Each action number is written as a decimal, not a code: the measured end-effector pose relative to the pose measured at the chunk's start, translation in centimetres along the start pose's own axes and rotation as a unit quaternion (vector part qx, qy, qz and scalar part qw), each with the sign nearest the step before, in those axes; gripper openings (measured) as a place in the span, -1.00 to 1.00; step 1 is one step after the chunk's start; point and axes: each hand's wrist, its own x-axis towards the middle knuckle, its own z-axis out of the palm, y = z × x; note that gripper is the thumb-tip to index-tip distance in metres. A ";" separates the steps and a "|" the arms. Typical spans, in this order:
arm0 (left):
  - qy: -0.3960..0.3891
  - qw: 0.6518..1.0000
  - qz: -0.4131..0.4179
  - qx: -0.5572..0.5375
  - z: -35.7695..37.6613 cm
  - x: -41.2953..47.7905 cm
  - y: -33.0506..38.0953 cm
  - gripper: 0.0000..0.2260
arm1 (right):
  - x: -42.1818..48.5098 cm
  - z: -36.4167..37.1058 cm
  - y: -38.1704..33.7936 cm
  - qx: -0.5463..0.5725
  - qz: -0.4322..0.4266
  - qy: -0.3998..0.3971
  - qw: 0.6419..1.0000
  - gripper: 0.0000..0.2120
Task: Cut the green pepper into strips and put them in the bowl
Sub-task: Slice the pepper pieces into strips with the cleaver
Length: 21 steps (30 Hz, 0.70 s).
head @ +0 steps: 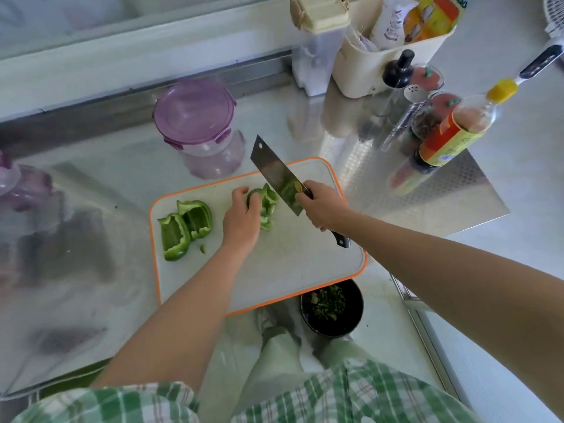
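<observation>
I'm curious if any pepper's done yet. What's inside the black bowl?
Chopped green pieces lie inside the black bowl. The cutting board covers its far side, so that part is hidden.

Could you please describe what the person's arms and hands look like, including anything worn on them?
Both forearms are bare. The left hand and right hand wear no gloves, and no watch or ring shows. The shirt is checked green and white.
</observation>
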 end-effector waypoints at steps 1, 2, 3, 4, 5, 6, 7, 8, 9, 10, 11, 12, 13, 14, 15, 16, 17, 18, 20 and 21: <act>0.007 1.000 -0.007 0.002 0.2 -0.2 -0.2 -0.59 | -0.1 0.1 0.1 -0.008 0.001 -0.009 1.000 -0.87; 0.008 1.000 -0.008 0.000 0.4 -0.4 -0.2 -0.57 | -0.3 0.2 0.3 -0.013 0.004 -0.017 1.000 -0.88; 0.004 1.000 -0.003 0.008 0.6 -0.6 0.0 -0.58 | -0.4 0.3 0.4 -0.014 0.006 -0.023 1.000 -0.88; -0.002 1.000 0.004 0.029 0.8 -0.7 0.1 -0.60 | -0.5 0.4 0.5 -0.014 0.007 -0.028 0.999 -0.88; -0.003 0.998 0.016 0.064 0.9 -0.7 0.3 -0.63 | -0.5 0.4 0.6 -0.012 0.006 -0.033 0.999 -0.88; 0.001 0.994 0.028 0.102 1.0 -0.5 0.1 -0.65 | -0.5 0.4 0.6 -0.008 0.005 -0.038 0.999 -0.88; 0.007 0.991 0.034 0.130 1.0 -0.4 0.1 -0.67 | -0.4 0.3 0.6 -0.006 0.004 -0.044 0.999 -0.89; 0.016 0.990 0.033 0.139 1.0 -0.2 0.0 -0.68 | -0.4 0.2 0.6 -0.009 0.002 -0.047 0.999 -0.90; 0.026 0.990 0.026 0.136 0.8 -0.1 -0.1 -0.68 | -0.3 0.0 0.6 -0.019 -0.002 -0.047 0.999 -0.90; 0.041 0.991 0.019 0.130 0.7 0.0 -0.1 -0.67 | -0.2 -0.2 0.6 -0.034 -0.008 -0.042 0.999 -0.89; 0.051 0.991 0.013 0.126 0.6 0.1 -0.1 -0.68 | -0.1 -0.5 0.5 -0.047 -0.014 -0.031 0.998 -0.88; 0.055 0.990 0.013 0.129 0.5 0.2 -0.1 -0.68 | 0.0 -0.7 0.5 -0.053 -0.021 -0.017 0.998 -0.87; 0.057 0.990 0.013 0.132 0.4 0.4 0.0 -0.70 | 0.1 -0.8 0.4 -0.056 -0.030 -0.004 0.998 -0.87; 0.060 0.990 0.014 0.130 0.3 0.6 0.1 -0.71 | 0.1 -1.0 0.3 -0.058 -0.042 0.009 0.997 -0.88; 0.061 0.991 0.015 0.122 0.1 0.7 0.2 -0.73 | 0.1 -1.2 0.2 -0.055 -0.052 0.019 0.997 -0.88; 0.061 0.992 0.016 0.110 0.1 1.0 0.1 -0.76 | 0.1 -1.3 -0.1 -0.047 -0.059 0.026 0.997 -0.87; 0.059 0.992 0.017 0.106 0.0 1.3 0.0 -0.78 | 0.0 -1.5 -0.3 -0.035 -0.067 0.031 0.997 -0.86; 0.059 0.992 0.018 0.112 0.0 1.6 -0.3 -0.80 | -0.1 -1.6 -0.7 -0.027 -0.076 0.031 0.996 -0.85; 0.060 0.990 0.014 0.128 0.3 2.0 -0.5 -0.79 | -0.4 -1.8 -1.3 -0.036 -0.101 0.025 0.994 -0.86; 0.065 0.989 0.011 0.132 0.4 2.0 -0.3 -0.79 | -0.5 -1.8 -1.6 -0.047 -0.111 0.020 0.992 -0.84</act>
